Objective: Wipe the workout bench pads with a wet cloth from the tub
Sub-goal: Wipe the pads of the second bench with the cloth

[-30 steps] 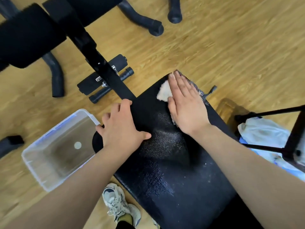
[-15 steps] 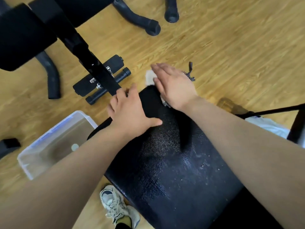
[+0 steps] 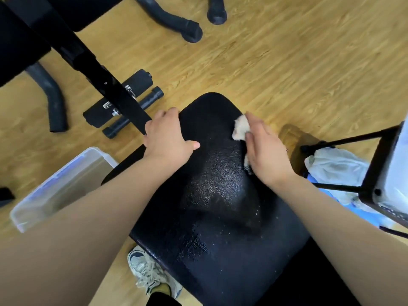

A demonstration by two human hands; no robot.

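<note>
The right hand (image 3: 266,149) hides most of the cloth (image 3: 241,129); the left forearm (image 3: 99,217) overlaps the tub (image 3: 64,186).

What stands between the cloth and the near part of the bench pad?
Nothing visible: the bench pad is bare toward its near end. The right hand holds the cloth at the right edge; the left hand grips the left edge.
</note>
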